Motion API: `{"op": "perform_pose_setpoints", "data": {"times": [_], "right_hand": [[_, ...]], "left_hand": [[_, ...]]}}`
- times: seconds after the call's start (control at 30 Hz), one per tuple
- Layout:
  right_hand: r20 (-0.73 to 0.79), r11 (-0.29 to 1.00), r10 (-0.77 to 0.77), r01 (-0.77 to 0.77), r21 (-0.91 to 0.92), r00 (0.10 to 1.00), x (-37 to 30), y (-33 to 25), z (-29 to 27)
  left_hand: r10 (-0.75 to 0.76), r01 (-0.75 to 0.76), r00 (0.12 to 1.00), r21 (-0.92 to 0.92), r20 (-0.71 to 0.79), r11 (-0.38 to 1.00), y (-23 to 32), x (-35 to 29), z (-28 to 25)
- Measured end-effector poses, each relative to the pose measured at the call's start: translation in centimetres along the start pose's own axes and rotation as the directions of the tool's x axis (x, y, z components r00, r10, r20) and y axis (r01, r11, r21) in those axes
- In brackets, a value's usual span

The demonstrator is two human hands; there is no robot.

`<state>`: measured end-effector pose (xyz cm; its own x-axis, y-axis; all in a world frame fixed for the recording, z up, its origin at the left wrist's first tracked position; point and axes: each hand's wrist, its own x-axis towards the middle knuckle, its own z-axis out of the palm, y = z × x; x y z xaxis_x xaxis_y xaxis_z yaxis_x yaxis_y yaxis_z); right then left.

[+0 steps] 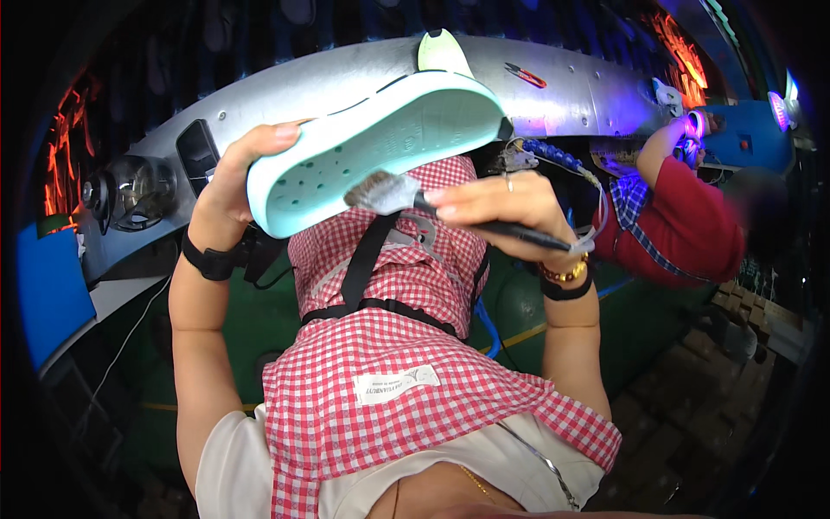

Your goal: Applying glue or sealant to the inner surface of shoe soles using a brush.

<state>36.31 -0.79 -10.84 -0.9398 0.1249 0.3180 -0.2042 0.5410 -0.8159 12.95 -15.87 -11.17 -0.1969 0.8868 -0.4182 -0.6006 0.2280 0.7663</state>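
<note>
My left hand (242, 177) grips a pale mint foam clog (406, 130) by its left end, where several round holes show. The clog is tilted so its hollow inside faces me. In my right hand (510, 212) is a flat brush (385, 192) with a black handle, greyish bristles and a pale band. Its bristles overlap the lower rim of the clog in the picture; whether they touch cannot be told. Behind the clog, a pale yellow-green shoe part (443, 52) rests on the metal bench (571, 91).
Red-handled snips (526, 75) lie on the bench. At left stand a dark open tray (197, 149) and a clear rounded vessel (143, 192). A blue coiled hose (553, 154) hangs at right. Beyond it a co-worker in red (683, 221) reaches toward a lit blue machine (748, 134).
</note>
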Motion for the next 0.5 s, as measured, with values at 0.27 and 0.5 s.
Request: {"op": "perform_pose_setpoints", "data": {"times": [0.27,0.5], "right_hand": [[-0.185,0.995,0.008,0.011,0.103,0.983,0.3,0.5,0.3],[-0.253,0.954,-0.132,0.192,0.23,0.958,-0.2,-1.1,0.3]], "left_hand": [[0.057,-0.059,0.998,0.068,0.022,0.996,0.4,-0.2,-1.5],[0.335,-0.331,0.937,-0.051,0.099,0.942,-0.9,1.5,-2.0]]}}
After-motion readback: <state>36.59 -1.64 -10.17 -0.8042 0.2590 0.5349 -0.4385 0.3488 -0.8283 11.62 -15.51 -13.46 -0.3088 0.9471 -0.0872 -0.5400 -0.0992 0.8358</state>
